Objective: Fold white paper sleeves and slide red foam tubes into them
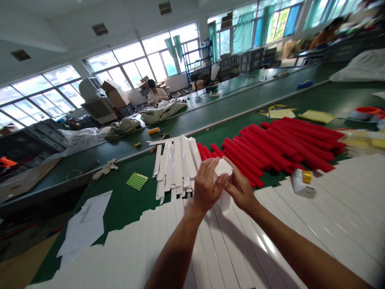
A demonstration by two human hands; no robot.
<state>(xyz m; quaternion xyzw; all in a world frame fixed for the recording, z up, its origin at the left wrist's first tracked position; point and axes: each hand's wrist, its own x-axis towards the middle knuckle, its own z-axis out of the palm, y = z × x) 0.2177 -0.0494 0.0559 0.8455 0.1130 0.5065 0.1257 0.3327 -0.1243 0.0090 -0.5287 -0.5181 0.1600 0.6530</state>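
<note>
A narrow white carton (224, 167) stands upright between my hands, one closed end facing up. My left hand (207, 185) wraps its left side, the thumb pressed near the top edge. On the opposite side my right hand (241, 188) grips the carton with bent fingers. Beneath it lies a long row of glossy white boxes (168, 241), side by side. Just beyond my left hand are flat white cardboard pieces (176, 162) in a loose pile. Red tubes (270, 146), apparently mesh-covered, are heaped beyond my right hand.
A tape roll in a white holder (303, 184) rests on the boxes at right. Left on the green table (120, 204) are paper sheets (86, 220), a green sticker sheet (137, 180) and a glove (105, 169). A person (156, 95) sits across the far bench.
</note>
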